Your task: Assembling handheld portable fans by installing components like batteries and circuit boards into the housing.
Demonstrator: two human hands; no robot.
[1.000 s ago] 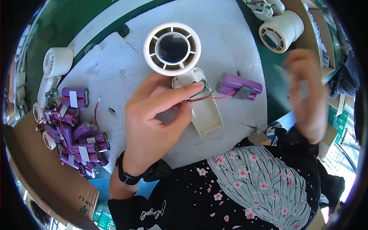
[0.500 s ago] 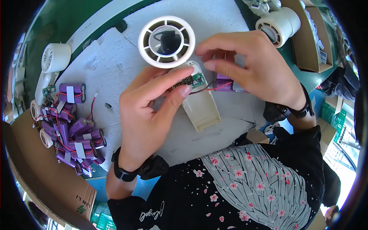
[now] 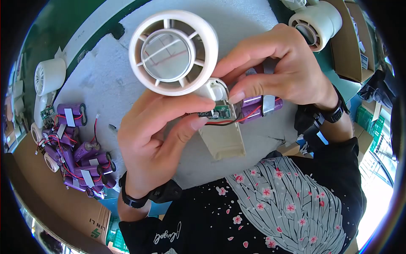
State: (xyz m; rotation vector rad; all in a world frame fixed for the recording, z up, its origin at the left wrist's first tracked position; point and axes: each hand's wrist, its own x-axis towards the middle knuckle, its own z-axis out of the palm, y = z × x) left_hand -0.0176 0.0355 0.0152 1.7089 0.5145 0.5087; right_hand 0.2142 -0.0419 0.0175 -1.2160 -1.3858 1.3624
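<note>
A white handheld fan [image 3: 205, 31] with a round grille and a shiny disc at its centre hangs over the foam. Its handle shell [image 3: 224, 146] lies open toward me. Between thumb and index finger, my left hand [image 3: 148, 131] pinches the end of a small green circuit board [image 3: 223, 112] above the shell. At the fan's neck my right hand [image 3: 279, 72] is closed, thumb against the edge beside a dark wire; its index fingertip is partly hidden. Red and black wires run from the board area to a purple battery pack [image 3: 252, 114] below my right hand.
Several purple battery packs [image 3: 86, 150] with wires are heaped at left, beside another white fan [image 3: 50, 76]. A third fan [image 3: 317, 25] and an open cardboard box [image 3: 349, 46] stand at the far right. White foam [image 3: 103, 72] covers the green table. A large carton [image 3: 50, 203] is at the lower left.
The fan has come closer and shifted left, its head tilting. My right hand has moved in to the neck. More of the circuit board and the battery pack now shows.
</note>
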